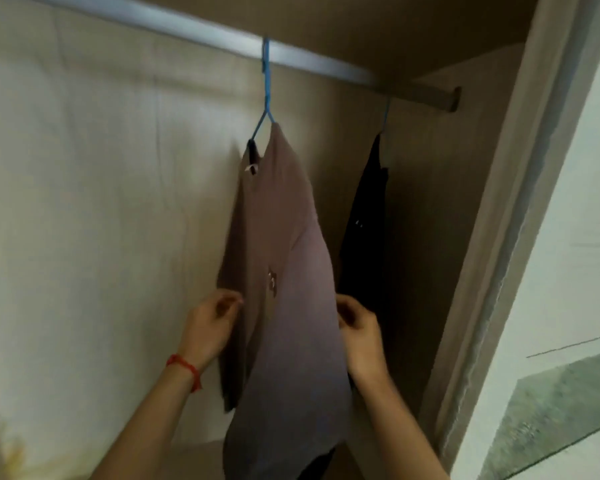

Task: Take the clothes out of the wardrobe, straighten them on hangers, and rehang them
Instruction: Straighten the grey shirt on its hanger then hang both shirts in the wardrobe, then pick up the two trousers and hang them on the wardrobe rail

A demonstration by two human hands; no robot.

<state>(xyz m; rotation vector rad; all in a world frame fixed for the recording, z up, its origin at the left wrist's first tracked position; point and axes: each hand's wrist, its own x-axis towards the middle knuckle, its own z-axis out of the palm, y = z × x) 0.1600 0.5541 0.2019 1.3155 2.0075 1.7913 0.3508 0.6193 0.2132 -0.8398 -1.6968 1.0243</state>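
The brown garment (278,271) hangs on a blue hanger (265,98) from the rail (187,29). The left hand (210,327) and right hand (359,332) seem to pinch its side edges, though blur hides the fingertips. Pull both edges down evenly so the cloth falls flat.

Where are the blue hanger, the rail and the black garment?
blue hanger (266,95): head view, on its neck below the hook.
rail (194,32): head view, on its middle.
black garment (364,237): head view, on its body.
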